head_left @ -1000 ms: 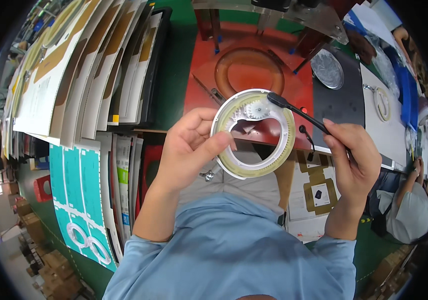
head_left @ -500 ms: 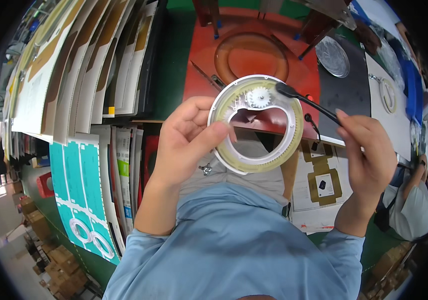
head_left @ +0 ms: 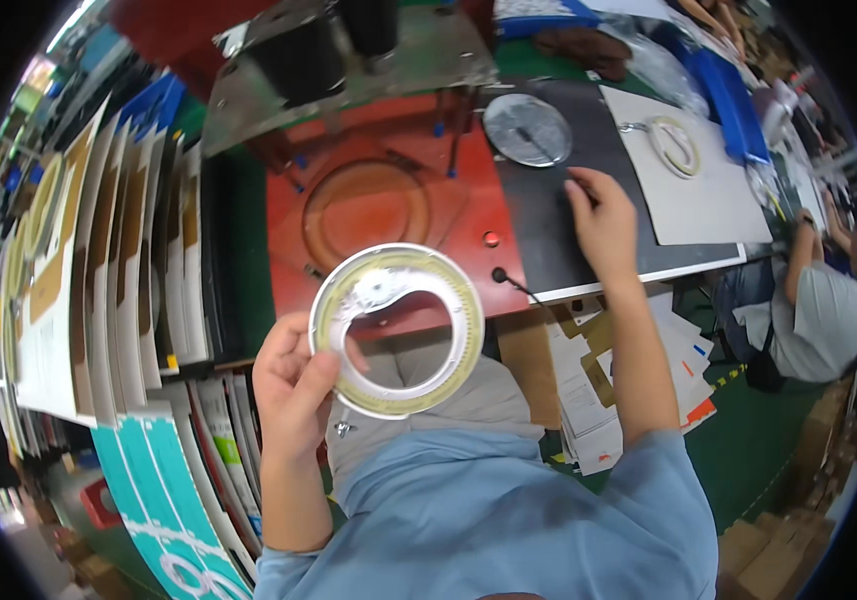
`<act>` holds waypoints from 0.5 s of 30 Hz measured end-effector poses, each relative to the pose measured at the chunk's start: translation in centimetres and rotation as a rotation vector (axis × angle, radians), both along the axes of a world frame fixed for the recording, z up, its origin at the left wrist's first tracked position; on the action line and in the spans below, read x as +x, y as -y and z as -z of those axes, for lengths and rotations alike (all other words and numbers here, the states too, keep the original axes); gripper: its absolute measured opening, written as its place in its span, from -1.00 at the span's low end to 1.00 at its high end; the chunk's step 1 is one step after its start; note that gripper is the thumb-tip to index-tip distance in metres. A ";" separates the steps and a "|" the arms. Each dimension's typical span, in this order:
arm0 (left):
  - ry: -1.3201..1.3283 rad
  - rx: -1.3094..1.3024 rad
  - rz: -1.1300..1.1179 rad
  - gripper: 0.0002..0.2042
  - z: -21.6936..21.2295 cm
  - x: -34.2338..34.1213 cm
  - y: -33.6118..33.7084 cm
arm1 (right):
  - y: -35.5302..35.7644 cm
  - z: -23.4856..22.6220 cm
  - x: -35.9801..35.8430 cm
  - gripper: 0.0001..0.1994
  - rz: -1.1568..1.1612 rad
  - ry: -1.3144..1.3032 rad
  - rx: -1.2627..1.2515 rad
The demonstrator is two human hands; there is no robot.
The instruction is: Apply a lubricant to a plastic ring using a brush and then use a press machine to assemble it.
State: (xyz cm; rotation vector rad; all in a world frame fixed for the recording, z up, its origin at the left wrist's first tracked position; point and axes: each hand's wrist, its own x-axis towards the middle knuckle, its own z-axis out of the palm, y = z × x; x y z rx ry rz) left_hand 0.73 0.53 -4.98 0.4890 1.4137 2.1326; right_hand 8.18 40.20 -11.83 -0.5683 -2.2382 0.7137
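Observation:
My left hand [head_left: 294,385] grips a round white plastic housing [head_left: 327,335] by its left rim, with the thumb on top. A yellowish toothed ring runs round the housing's inside, beside a large kidney-shaped opening; the upper part is blurred by glare. A small metal piece [head_left: 345,430] shows below the rim; whether it is attached I cannot tell. My right hand [head_left: 604,220] reaches to the near right edge of a shallow round grey dish [head_left: 509,115]. Its fingers pinch the handle end of a thin black brush [head_left: 549,153], whose head lies in the dish.
A press-like fixture [head_left: 349,60] on legs stands over a red board [head_left: 289,285] with a brown ring. On the right, a pale board [head_left: 689,210] bears another ring part [head_left: 691,150]. Upright cardboard sheets [head_left: 99,300] stand at left. Another person [head_left: 799,310] sits at right.
My right hand has carried the brush from the housing's upper right rim away to the dish. The view has shifted, and the housing now sits lower and further left. The white gear is no longer distinct.

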 end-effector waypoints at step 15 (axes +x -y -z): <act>-0.050 -0.027 0.152 -0.63 0.2 2.2 -7.5 | 11.2 -7.3 8.9 -0.54 -0.697 -0.025 -1.221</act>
